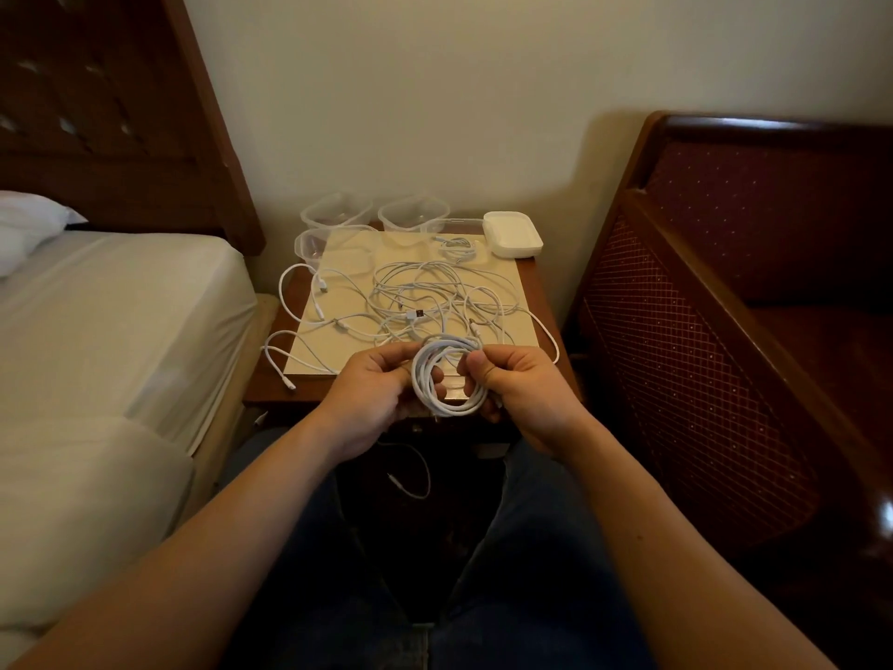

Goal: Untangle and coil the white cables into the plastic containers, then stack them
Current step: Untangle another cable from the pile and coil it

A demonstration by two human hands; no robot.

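Progress so far, as I judge it: 1 cable looks done, coiled inside the clear container (459, 244) at the back right of the nightstand (270, 384), next to the white lidded box (513, 234). 3 more clear containers (336, 212) sit w/o cables, 2 at the back, 1 at the back left corner. I'm on the 2nd cable now: the coil (447, 377) is wound in several loops, approx. round, held over the front edge of the nightstand. Its tail end (410, 476) hangs down btw my knees, so winding isn't finished. Tangled pile (435, 302) covers the middle of the top, a few loops spilling off the left edge. Stacking not started.

My left hand (374, 389) grips the coil's left side, fingers curled through it. My right hand (519, 384) pinches the right side, thumb on top.
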